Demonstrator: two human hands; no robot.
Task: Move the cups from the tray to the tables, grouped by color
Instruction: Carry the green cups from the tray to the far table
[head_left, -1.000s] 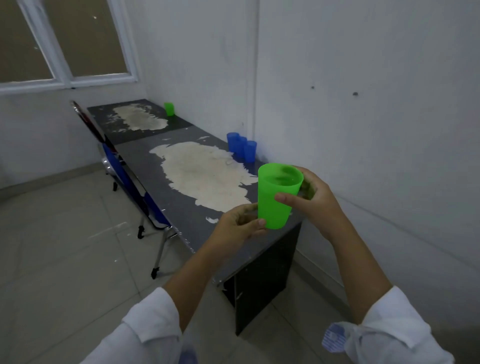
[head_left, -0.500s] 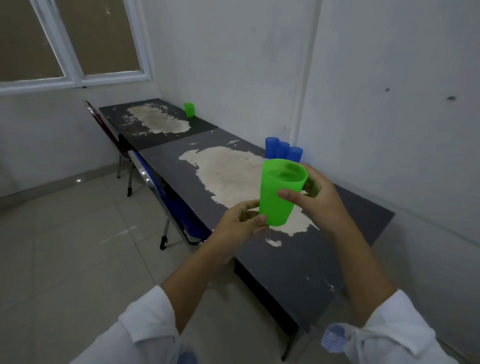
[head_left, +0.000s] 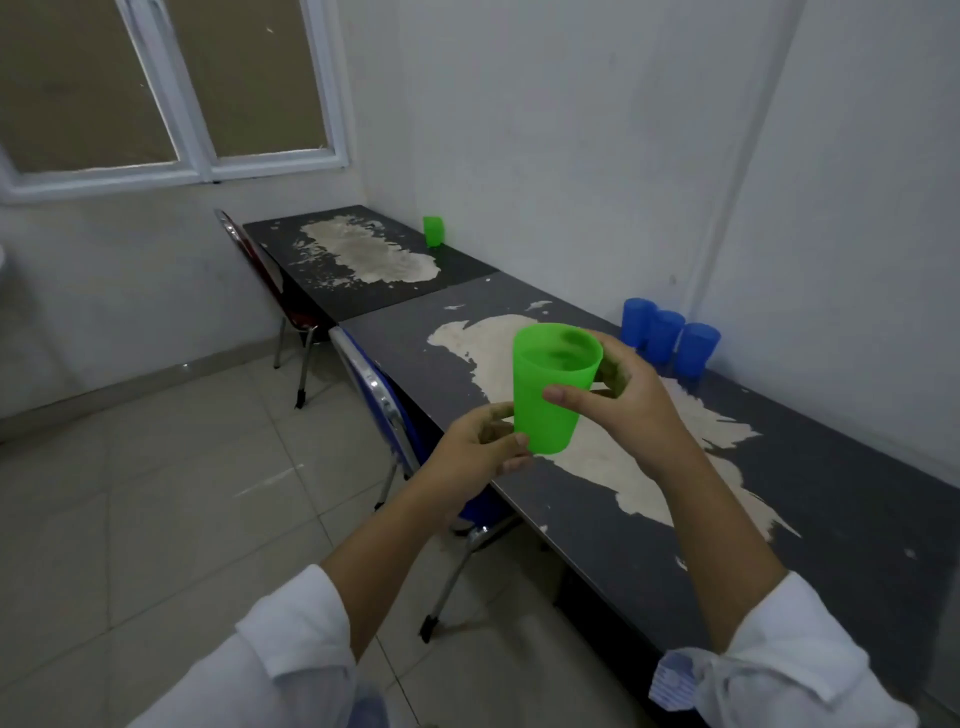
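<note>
Three blue plastic cups (head_left: 665, 332) stand on the near dark table (head_left: 831, 467), and one green plastic cup (head_left: 432, 230) stands on the far table (head_left: 457, 265). The right hand (head_left: 628, 410) and left hand (head_left: 472, 457) curl their fingers round a second green cup (head_left: 550, 384).

Fingers (head_left: 613, 364) of right hand (head_left: 634, 410) being hidden behind bright green translucent plastic cup (head_left: 545, 395), being shown only as dark smudges through wall. Fingertips of left hand (head_left: 478, 452) being partly covered by cup base. Dark worn near table (head_left: 841, 499) being cut off by right and lower edges. Seat of blue-backed metal chair (head_left: 382, 400) being hidden under it. Middle of three blue plastic cups (head_left: 667, 335) being overlapped by neighbours. Small green cup (head_left: 432, 231) on far table (head_left: 467, 265): single or stacked not being resolved. White sleeves (head_left: 291, 649) being cropped at bottom.
</note>
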